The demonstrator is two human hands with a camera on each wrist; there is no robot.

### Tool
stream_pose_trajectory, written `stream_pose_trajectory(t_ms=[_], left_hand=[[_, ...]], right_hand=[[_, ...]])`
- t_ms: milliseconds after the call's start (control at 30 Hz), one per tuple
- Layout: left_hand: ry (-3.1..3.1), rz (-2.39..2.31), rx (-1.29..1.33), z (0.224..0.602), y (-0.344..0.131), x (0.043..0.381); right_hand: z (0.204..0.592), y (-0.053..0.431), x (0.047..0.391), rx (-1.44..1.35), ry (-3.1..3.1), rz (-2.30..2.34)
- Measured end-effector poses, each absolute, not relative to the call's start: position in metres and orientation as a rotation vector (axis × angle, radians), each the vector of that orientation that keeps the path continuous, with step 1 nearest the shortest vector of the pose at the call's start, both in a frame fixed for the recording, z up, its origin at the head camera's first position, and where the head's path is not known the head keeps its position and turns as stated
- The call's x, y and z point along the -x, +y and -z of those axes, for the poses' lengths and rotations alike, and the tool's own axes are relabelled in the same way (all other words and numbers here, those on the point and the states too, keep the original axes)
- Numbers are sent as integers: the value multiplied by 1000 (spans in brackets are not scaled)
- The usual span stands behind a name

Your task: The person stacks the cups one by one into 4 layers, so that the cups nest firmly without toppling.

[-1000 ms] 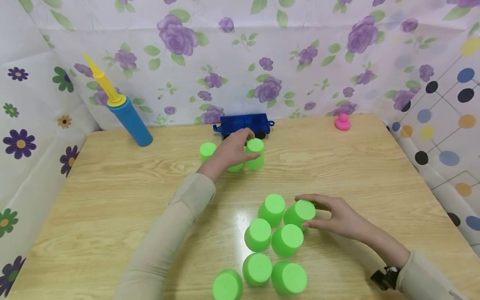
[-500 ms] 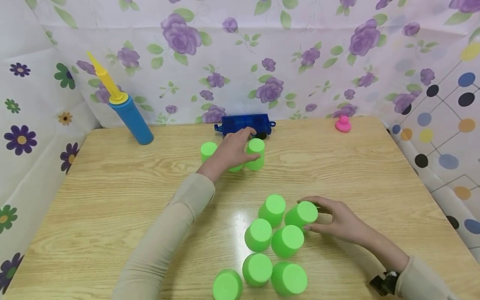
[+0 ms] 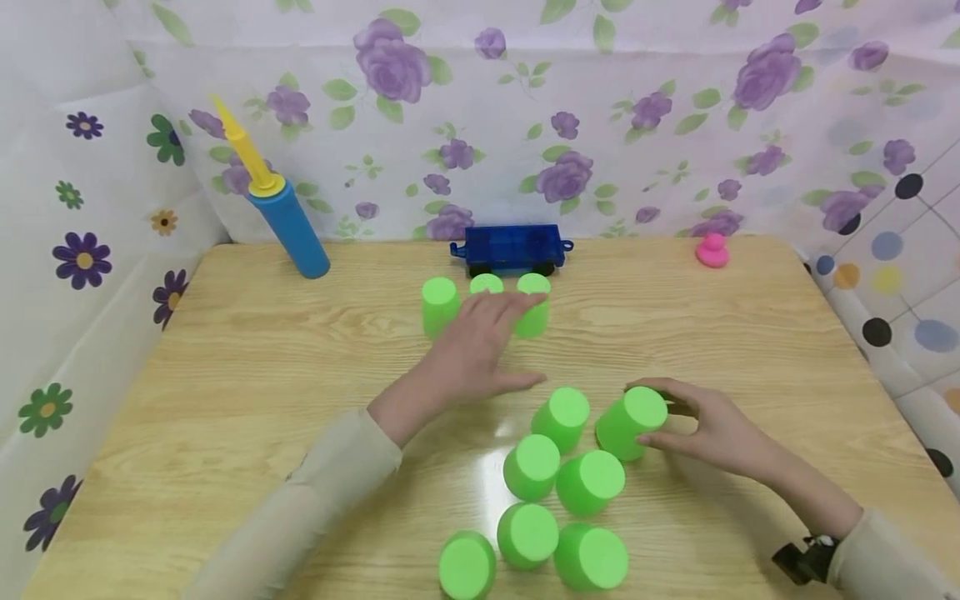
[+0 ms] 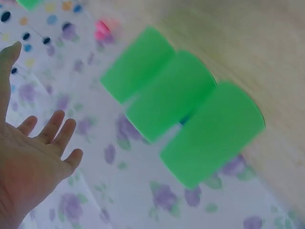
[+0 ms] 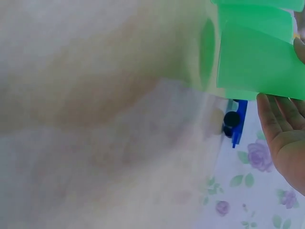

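In the head view, three upside-down green cups stand in a row at the back: a left cup (image 3: 439, 308), a middle cup (image 3: 486, 283) and a right cup (image 3: 531, 321). My left hand (image 3: 468, 350) is in front of them, fingers spread, hiding part of the row; the left wrist view shows its palm (image 4: 33, 167) apart from the cups. Farther right, my right hand (image 3: 720, 429) grips an upside-down green cup (image 3: 626, 427) between thumb and fingers, slightly tilted. The right wrist view shows this cup (image 5: 259, 62) against the fingers. Several more green cups (image 3: 531, 467) stand to its left and nearer me.
Behind the row sits a blue toy wagon (image 3: 513, 247). A blue and yellow hand pump (image 3: 292, 225) stands at the back left, and a pink rubber duck (image 3: 712, 250) at the back right. Flowered cloth (image 3: 420, 167) hangs along the table's (image 3: 262, 375) back.
My left hand has drawn back toward me from the row of cups. The cup in my right hand has shifted right, away from the neighbouring cups. The head view has turned slightly left.
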State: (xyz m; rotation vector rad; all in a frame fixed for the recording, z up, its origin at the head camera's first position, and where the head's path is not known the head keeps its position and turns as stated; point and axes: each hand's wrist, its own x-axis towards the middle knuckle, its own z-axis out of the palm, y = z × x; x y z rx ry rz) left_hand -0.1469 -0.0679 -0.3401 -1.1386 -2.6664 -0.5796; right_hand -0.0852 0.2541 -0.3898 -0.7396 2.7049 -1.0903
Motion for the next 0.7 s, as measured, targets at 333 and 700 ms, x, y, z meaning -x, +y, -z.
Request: stream_pose_trajectory(t_ms=[333, 700], left_hand=[[-2868, 904, 1092, 343, -59, 88], [-3157, 1256, 845, 356, -66, 54]], right_hand=[[352, 250, 116, 821, 2793, 1006], [318, 234, 151, 713, 2835, 1134]])
